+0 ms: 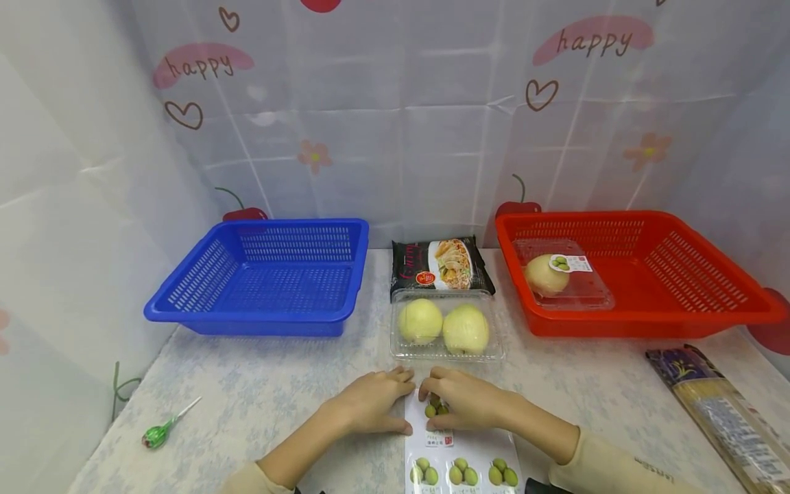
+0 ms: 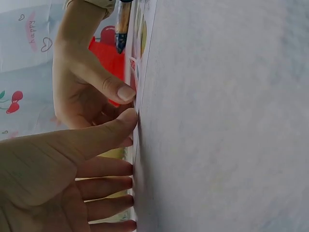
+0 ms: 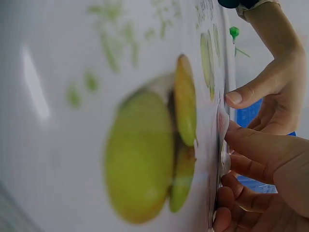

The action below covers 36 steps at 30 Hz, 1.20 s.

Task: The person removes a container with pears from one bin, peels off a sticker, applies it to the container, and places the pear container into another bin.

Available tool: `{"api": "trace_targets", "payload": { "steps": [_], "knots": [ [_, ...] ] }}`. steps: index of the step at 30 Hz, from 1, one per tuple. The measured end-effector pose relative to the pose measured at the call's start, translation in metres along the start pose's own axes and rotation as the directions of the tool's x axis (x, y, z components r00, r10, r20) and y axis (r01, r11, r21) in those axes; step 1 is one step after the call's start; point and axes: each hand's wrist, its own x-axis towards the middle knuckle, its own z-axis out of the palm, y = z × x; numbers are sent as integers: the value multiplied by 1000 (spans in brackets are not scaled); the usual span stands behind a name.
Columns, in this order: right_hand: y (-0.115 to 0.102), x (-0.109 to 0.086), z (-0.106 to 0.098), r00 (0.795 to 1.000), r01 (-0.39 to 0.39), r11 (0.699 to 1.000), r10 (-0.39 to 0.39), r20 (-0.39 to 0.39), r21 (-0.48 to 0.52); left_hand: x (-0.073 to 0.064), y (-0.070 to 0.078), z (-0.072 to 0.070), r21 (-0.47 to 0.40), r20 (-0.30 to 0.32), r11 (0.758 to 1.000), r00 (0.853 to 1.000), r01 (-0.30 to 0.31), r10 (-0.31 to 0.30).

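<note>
A white sheet of stickers [image 1: 461, 458] printed with green fruit lies on the table at the front. Along its left edge my left hand [image 1: 374, 401] rests with fairly straight fingers, the fingertips down at the table and the thumb at the paper's edge. My right hand [image 1: 467, 400] is over the sheet's upper part, pinching a fruit sticker [image 1: 439, 438] between thumb and fingers. In the right wrist view the sticker's edge [image 3: 223, 124] stands up a little from the sheet by the thumb. Just beyond both hands sits a clear plastic box [image 1: 447, 355] with two pale green fruits [image 1: 465, 329].
A black noodle packet [image 1: 412, 259] lies behind the box. At the back stand a blue basket [image 1: 247, 317] and a red basket [image 1: 642, 321], the red one holding a labelled box of fruit [image 1: 546, 276]. A green lollipop [image 1: 158, 433] lies left, a long noodle pack [image 1: 722, 412] right.
</note>
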Motion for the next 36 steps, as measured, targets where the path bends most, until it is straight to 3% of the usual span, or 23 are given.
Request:
{"api": "trace_targets", "payload": {
  "steps": [7, 13, 23, 36],
  "knots": [
    [0, -2, 1, 997, 51, 998, -52, -55, -33, 3, 4, 3, 18, -46, 1000, 999, 2, -1],
    [2, -3, 4, 982, 126, 990, -134, -130, -68, 4, 6, 3, -3, -55, 1000, 998, 9, -9],
    [-2, -12, -1, 973, 131, 983, -152, -174, -125, 7, 12, 3, 60, -80, 998, 997, 17, -12],
    [-4, -33, -1, 944, 195, 967, -231, -235, -166, 5, 14, 3, 55, -71, 998, 997, 36, -32]
  ]
}}
